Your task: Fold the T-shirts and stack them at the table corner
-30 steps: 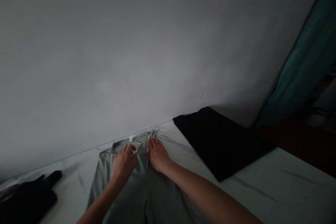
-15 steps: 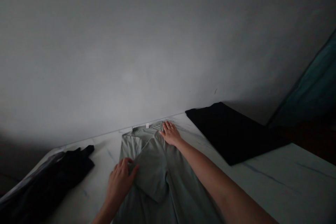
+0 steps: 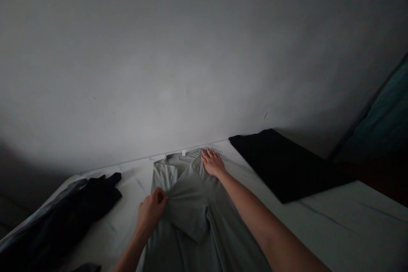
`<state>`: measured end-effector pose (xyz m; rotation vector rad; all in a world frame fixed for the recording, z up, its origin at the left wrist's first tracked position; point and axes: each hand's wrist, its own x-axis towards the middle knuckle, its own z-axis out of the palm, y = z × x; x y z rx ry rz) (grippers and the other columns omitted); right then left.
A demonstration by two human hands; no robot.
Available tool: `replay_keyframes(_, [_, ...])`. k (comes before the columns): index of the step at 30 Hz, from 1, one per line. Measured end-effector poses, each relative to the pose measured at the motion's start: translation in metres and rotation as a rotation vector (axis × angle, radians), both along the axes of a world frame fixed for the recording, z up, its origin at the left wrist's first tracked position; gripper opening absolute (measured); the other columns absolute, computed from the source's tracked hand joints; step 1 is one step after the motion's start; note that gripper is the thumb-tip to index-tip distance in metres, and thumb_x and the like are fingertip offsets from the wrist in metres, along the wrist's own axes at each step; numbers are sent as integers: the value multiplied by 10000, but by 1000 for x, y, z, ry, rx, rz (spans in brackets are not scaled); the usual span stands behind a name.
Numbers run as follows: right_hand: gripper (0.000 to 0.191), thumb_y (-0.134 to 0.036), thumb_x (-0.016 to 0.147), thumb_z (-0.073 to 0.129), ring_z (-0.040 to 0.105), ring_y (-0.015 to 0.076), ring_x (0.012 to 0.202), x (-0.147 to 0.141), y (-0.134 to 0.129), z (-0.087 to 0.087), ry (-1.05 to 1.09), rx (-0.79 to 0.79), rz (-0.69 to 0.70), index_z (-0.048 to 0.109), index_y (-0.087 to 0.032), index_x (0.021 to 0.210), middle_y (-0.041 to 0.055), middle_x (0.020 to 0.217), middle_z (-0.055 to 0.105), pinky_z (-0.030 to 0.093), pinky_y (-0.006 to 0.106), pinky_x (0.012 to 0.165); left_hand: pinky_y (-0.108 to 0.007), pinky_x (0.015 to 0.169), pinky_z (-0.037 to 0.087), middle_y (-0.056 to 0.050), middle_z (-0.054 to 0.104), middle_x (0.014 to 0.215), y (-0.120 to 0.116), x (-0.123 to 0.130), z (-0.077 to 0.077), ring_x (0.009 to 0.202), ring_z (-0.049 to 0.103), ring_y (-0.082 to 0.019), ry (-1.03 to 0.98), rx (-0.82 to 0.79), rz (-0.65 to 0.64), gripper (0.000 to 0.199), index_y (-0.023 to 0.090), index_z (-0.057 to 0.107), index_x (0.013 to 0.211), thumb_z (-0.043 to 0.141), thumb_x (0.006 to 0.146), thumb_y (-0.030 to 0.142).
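A grey-green shirt [image 3: 191,204] with a small white neck label [image 3: 184,153] lies spread on the white marbled table, its collar end toward the wall. One sleeve is folded across its front. My left hand [image 3: 152,208] pinches the fabric at the left side of that folded part, fingers closed and the cloth drawn taut. Flat on the shirt's right shoulder, near the collar, rests my right hand [image 3: 213,162] with its fingers stretched out. The lower end of the shirt runs out of view at the bottom.
A folded black cloth [image 3: 287,165] lies on the table [image 3: 344,216] at the right. Crumpled dark garments [image 3: 70,212] are heaped at the left. The grey wall [image 3: 178,72] rises directly behind the table. Teal fabric [image 3: 385,114] hangs at the far right.
My left hand has gone from resting with fingers apart on the shirt to pinching its fabric. My right hand stays on the shoulder. The view has shifted slightly.
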<state>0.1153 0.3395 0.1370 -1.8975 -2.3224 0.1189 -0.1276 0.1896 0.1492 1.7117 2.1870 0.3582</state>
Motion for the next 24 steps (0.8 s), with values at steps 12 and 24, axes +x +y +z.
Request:
replay_keyframes(12, [574, -388, 1013, 266, 144, 245, 1473, 5, -7, 17, -37, -89, -41, 234, -151, 1535, 86, 1615, 113, 105, 436, 1176, -263, 726, 424, -13, 722, 915, -9, 5, 6, 913, 671, -187, 45, 9, -47, 122, 245, 539, 942, 503, 883, 345])
replay_keyframes(24, [284, -370, 949, 435, 683, 186, 893, 115, -284, 47, 285, -99, -125, 698, -297, 1028, 43, 1048, 727, 518, 282, 808, -369, 1039, 427, -79, 647, 1291, 21, 86, 38, 1204, 584, -234, 108, 267, -633, 356, 229, 571, 1259, 462, 920, 246])
